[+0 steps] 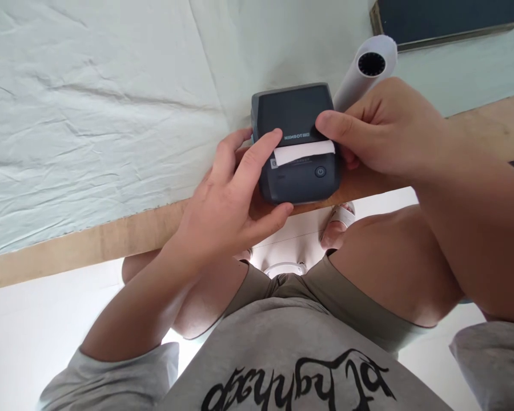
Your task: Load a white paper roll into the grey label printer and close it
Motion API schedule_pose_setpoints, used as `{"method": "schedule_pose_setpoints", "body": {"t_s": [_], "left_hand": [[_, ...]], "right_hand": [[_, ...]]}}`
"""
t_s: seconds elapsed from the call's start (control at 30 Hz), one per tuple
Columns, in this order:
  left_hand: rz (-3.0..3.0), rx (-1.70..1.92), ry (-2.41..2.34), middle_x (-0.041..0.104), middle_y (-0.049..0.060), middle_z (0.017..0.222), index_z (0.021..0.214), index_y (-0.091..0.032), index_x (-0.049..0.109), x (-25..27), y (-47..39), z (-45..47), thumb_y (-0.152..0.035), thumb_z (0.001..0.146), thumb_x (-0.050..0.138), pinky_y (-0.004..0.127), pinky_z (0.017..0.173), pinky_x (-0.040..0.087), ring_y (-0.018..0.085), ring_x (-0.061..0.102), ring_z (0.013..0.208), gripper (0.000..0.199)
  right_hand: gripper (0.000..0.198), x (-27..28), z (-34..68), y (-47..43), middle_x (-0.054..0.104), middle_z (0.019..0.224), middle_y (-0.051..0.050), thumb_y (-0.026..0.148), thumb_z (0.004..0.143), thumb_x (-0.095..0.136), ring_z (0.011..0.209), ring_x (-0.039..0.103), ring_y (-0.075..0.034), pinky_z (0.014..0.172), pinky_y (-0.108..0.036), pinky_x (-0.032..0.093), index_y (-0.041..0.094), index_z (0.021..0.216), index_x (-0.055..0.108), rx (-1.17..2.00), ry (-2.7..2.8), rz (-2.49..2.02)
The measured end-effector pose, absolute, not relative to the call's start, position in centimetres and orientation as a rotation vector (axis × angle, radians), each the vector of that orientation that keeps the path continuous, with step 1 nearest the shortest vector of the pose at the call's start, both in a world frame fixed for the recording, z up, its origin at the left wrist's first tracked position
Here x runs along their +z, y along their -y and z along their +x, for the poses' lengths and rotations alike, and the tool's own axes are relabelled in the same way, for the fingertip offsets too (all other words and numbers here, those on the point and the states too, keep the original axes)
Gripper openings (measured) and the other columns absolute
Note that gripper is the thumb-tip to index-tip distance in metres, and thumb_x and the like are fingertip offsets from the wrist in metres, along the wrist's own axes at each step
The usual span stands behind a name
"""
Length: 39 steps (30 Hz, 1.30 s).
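Note:
A dark grey NIIMBOT label printer [295, 114] is held between my two hands above the table's front edge. From its slot a short strip of white label paper [304, 152] sticks out, above a round power button. My left hand [235, 188] grips the printer's left side, with a fingertip on the lid and the thumb at the lower front edge. Around the right side my right hand [381, 125] is closed, its thumb pressed on the lid beside the brand lettering. The right fingers are partly hidden behind the printer.
Behind my right hand lies a white paper roll [355, 80] with a black core. A dark flat-topped box [448, 20] sits at the top right. Pale cloth [103, 114] covers the table, whose wooden edge [81, 248] runs above my knees.

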<state>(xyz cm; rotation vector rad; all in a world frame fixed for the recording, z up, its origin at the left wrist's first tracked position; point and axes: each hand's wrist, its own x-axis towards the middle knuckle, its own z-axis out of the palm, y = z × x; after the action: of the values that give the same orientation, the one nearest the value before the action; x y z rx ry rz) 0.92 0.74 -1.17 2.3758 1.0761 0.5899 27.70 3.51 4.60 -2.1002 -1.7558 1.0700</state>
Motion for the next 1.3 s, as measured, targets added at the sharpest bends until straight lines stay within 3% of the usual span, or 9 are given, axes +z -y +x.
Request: {"method": "schedule_pose_setpoints", "body": {"t_s": [0.23,0.4,0.57,0.7,0.77,0.83,0.97,1.07,1.3], "left_hand": [[2.378,0.51,-1.109,0.046,0.018,0.191,0.189,-0.03,0.044,-1.1,-0.8,1.5,-0.047,0.105,0.072,0.061,0.128,0.066,0.045,0.063,0.169,0.091],[2.414,0.526,-1.101,0.047,0.021,0.188,0.187,-0.026,0.046,-1.6,-1.7,1.7,-0.044,0.101,0.074,0.065,0.136,0.059,0.047,0.06,0.17,0.092],[2.391,0.511,-1.091,0.047,0.019,0.186,0.188,-0.026,0.041,-1.2,-1.7,2.2,-0.044,0.1,0.072,0.06,0.13,0.064,0.045,0.063,0.166,0.096],[2.318,0.509,-1.169,0.051,0.019,0.182,0.185,-0.032,0.045,-0.3,-1.0,3.0,-0.045,0.098,0.074,0.06,0.127,0.066,0.044,0.07,0.155,0.092],[2.308,0.505,-1.194,0.05,0.018,0.183,0.184,-0.033,0.044,-0.1,-0.8,3.4,-0.044,0.098,0.075,0.062,0.127,0.065,0.045,0.072,0.152,0.092],[2.319,0.496,-1.2,0.047,0.019,0.185,0.185,-0.032,0.043,-0.1,-0.7,3.5,-0.043,0.098,0.075,0.063,0.128,0.064,0.046,0.07,0.155,0.094],[2.352,0.476,-1.198,0.045,0.019,0.187,0.186,-0.03,0.041,-0.3,-0.6,3.3,-0.04,0.1,0.074,0.059,0.133,0.061,0.043,0.059,0.17,0.093],[2.343,0.453,-1.203,0.044,0.02,0.187,0.187,-0.028,0.039,-0.3,-0.6,3.1,-0.042,0.101,0.075,0.059,0.137,0.058,0.041,0.054,0.174,0.094],[2.383,0.548,-1.207,0.05,0.016,0.183,0.189,-0.021,0.04,-1.3,-1.0,2.8,-0.05,0.098,0.073,0.057,0.144,0.052,0.04,0.037,0.182,0.101]], "right_hand": [[0.074,3.9,27.7,-2.9,0.052,0.057,-0.003,0.049,0.119,0.065,0.055,0.04,-0.002,0.065,-0.032,0.028,0.01,0.057,0.053,0.977,1.732,-1.967],[0.07,3.6,27.8,-2.2,0.055,0.064,-0.004,0.048,0.122,0.06,0.061,0.042,-0.001,0.068,-0.025,0.037,0.009,0.063,0.055,0.907,1.738,-1.972],[0.053,2.6,28.7,-1.7,0.073,0.113,-0.008,0.061,0.118,0.066,0.107,0.07,-0.009,0.103,-0.028,0.068,0.01,0.125,0.074,0.828,1.679,-2.028],[0.058,1.0,29.8,-2.0,0.072,0.142,-0.013,0.061,0.115,0.069,0.134,0.071,-0.018,0.121,-0.04,0.069,0.012,0.146,0.072,0.761,1.64,-1.955],[0.057,0.1,30.3,-2.2,0.073,0.134,-0.012,0.062,0.115,0.069,0.127,0.072,-0.015,0.116,-0.036,0.07,0.011,0.141,0.072,0.731,1.658,-1.848],[0.052,-0.5,30.9,-2.2,0.072,0.106,-0.007,0.06,0.118,0.066,0.101,0.069,-0.009,0.098,-0.026,0.067,0.009,0.116,0.074,0.702,1.684,-1.7],[0.064,-1.0,31.6,-2.2,0.056,0.068,-0.004,0.056,0.118,0.062,0.065,0.05,-0.003,0.07,-0.025,0.041,0.014,0.07,0.066,0.711,1.708,-1.421],[0.061,-0.9,31.6,-2.1,0.062,0.071,-0.006,0.059,0.116,0.066,0.067,0.054,-0.005,0.068,-0.031,0.036,0.017,0.074,0.076,0.749,1.696,-1.343],[0.04,0.3,30.9,-2.0,0.055,0.064,0.0,0.031,0.111,0.071,0.064,0.05,-0.001,0.068,-0.033,0.032,0.018,0.074,0.079,0.725,1.692,-1.43]]}}
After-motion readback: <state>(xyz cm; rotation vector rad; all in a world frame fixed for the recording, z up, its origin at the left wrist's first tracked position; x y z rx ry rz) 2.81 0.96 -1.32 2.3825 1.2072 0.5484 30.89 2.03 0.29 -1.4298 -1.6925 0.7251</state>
